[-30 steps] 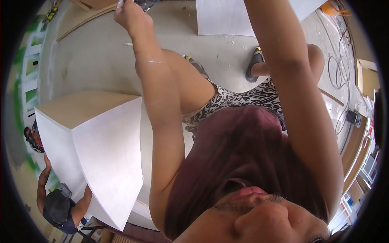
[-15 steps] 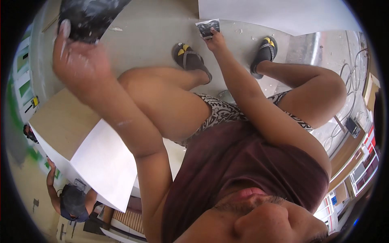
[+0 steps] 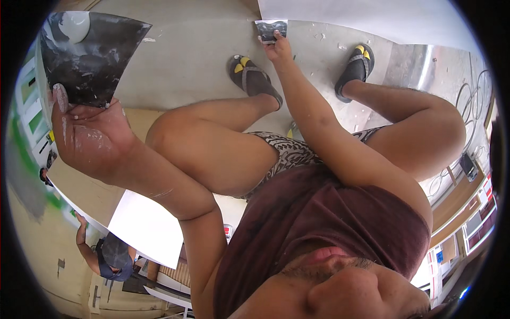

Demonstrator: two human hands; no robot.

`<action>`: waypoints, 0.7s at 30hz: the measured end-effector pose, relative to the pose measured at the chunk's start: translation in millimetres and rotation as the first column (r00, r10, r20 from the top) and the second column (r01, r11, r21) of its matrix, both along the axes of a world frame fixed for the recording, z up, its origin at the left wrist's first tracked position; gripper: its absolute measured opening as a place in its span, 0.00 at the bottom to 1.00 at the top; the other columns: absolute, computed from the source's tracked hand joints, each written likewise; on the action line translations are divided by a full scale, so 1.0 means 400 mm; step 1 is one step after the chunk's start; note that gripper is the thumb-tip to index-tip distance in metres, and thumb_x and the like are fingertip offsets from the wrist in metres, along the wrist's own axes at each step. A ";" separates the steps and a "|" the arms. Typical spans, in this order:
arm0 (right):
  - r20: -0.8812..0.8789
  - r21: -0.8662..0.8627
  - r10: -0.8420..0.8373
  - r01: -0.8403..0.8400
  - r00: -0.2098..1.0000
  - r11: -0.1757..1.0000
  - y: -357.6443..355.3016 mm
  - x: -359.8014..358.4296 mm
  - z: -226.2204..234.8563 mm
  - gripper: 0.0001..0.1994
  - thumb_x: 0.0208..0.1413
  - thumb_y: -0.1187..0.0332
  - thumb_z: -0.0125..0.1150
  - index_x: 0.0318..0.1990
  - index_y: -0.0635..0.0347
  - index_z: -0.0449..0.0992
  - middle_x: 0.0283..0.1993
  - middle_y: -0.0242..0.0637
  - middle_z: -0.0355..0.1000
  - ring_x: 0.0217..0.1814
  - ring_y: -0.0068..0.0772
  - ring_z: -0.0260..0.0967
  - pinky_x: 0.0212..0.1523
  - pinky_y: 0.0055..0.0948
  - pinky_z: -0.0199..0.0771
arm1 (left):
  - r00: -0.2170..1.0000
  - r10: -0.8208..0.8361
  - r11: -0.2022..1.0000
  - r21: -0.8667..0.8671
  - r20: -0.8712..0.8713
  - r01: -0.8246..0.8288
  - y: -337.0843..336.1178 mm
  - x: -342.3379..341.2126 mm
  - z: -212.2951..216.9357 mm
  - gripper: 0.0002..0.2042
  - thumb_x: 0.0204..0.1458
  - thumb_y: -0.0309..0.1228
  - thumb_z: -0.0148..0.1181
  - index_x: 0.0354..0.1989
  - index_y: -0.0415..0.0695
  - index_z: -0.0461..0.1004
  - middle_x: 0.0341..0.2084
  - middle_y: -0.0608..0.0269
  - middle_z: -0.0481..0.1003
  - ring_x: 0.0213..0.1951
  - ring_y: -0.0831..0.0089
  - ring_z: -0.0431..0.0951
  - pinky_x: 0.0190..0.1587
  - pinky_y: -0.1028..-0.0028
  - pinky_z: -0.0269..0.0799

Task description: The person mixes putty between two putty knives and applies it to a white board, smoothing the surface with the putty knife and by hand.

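My left hand (image 3: 98, 130), smeared with white paste, is closed on the lower edge of a black putty board (image 3: 98, 61). A rounded white dab of putty (image 3: 76, 25) lies near the top of this board, with paler smears around it. At upper centre my right hand (image 3: 277, 49) grips a small dark spreader (image 3: 268, 32), streaked with white. The spreader's far edge is close to the lower edge of a large white panel (image 3: 361, 18); I cannot tell if they touch.
My sandalled feet (image 3: 255, 80) stand apart on a grey floor (image 3: 180, 58) with white flecks. Cables (image 3: 470, 106) loop at the right. A pale board with a white side (image 3: 146, 228) stands at the left, with another person (image 3: 111, 255) beyond it.
My left hand and its putty board have moved down and left, bringing the white dab into view. My right hand with the spreader has shifted slightly upward.
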State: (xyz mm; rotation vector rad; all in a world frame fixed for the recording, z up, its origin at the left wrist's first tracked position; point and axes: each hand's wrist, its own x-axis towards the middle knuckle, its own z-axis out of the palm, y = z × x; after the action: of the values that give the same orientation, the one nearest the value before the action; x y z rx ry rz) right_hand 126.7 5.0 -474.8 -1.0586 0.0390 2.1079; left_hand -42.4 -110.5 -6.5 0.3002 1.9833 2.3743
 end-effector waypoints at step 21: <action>0.238 -0.016 -0.075 0.081 0.968 0.997 0.001 -0.070 0.197 0.14 0.65 0.77 0.43 0.56 0.58 0.63 0.51 0.45 0.68 0.46 0.49 0.73 0.40 0.58 0.78 | 0.878 -0.153 0.842 -0.524 -0.454 -0.124 -0.075 -0.021 -0.026 0.10 0.53 0.18 0.60 0.43 0.24 0.75 0.41 0.46 0.76 0.40 0.69 0.76 0.44 0.71 0.74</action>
State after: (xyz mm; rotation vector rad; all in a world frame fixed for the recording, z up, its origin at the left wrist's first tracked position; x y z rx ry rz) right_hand 98.9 5.5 -396.2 -1.2967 -0.0086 1.9028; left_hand -50.7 -140.6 -17.0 0.9426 2.7358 1.7083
